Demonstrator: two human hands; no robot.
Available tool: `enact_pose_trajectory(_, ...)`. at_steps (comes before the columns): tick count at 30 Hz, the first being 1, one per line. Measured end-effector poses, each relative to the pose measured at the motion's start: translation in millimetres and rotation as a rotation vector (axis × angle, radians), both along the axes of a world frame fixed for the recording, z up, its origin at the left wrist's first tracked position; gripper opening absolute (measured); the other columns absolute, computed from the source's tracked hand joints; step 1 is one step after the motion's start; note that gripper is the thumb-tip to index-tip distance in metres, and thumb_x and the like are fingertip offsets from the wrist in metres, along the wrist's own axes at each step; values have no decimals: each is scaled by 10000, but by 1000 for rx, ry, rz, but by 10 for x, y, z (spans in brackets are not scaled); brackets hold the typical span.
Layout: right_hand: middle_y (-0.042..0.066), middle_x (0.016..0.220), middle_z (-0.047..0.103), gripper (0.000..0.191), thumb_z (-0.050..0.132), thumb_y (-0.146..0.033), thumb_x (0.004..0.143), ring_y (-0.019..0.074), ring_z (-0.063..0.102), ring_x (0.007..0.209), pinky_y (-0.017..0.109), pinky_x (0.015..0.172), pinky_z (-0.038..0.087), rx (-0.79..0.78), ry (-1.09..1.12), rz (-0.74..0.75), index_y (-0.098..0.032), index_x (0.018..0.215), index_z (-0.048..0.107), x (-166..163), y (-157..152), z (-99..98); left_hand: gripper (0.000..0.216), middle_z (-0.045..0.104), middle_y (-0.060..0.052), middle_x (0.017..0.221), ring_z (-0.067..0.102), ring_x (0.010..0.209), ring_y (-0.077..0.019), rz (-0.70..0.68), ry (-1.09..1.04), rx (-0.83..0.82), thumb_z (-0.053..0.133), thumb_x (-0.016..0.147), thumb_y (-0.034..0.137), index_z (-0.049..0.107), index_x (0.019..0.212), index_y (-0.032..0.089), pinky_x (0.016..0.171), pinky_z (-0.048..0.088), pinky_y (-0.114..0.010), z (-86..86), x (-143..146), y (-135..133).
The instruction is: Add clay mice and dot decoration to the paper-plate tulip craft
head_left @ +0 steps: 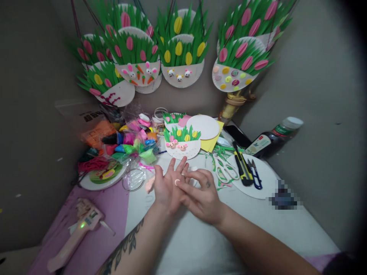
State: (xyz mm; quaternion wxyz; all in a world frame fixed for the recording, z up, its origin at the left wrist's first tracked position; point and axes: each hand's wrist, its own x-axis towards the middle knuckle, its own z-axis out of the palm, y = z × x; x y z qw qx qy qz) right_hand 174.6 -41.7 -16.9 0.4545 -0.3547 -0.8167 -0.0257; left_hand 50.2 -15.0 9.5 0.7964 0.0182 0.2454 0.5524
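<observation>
My left hand (169, 187) is held palm up over the white table, its fingers spread. A small pale clay disc (177, 182) lies on that palm. My right hand (202, 194) reaches across from the right, fingers apart and a fingertip touching the disc's edge. Just beyond my hands stands a paper-plate basket (183, 148) with green paper grass, yellow and pink tulips and two pink clay animal faces. Beside my left thumb is a pale pink clay lump (149, 185), partly hidden.
A pink glue gun (78, 233) with a lit green light lies at left. Bagged coloured clay (134, 139) is piled behind it. White scissors (225, 168), a yellow-black cutter (243, 164) and thread snips (254, 173) lie right, near a dark bottle (272, 137). Finished baskets (183, 72) hang above.
</observation>
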Motion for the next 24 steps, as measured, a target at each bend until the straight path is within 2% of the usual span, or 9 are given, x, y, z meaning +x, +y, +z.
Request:
enact_pose_trajectory(6, 88, 1031, 534, 253, 619, -239, 814, 245, 515, 997, 455, 906, 431, -112, 75, -128, -219, 1066, 633, -76, -6, 9, 789, 490, -116, 1414, 418, 1329, -213, 100, 76, 71, 241, 822, 754, 310, 1428, 253, 1087, 324, -365, 28, 53, -49)
enact_pose_trajectory(13, 81, 1020, 529, 144, 616, -202, 807, 235, 514, 992, 446, 896, 438, -151, 118, -132, -208, 950, 623, -126, -1, 13, 777, 400, -40, 1492, 298, 1401, -157, 119, 195, 232, 156, 824, 760, 255, 1453, 315, 1170, 136, -345, -40, 107, -111)
enact_pose_trajectory(24, 73, 986, 537, 84, 616, -170, 808, 221, 513, 960, 435, 880, 447, -137, 134, -149, -200, 886, 628, -132, -7, 24, 809, 359, -59, 1514, 238, 1426, -168, 126, 272, 285, 180, 801, 783, 239, 1451, 305, 1180, 82, -377, -85, 122, -105)
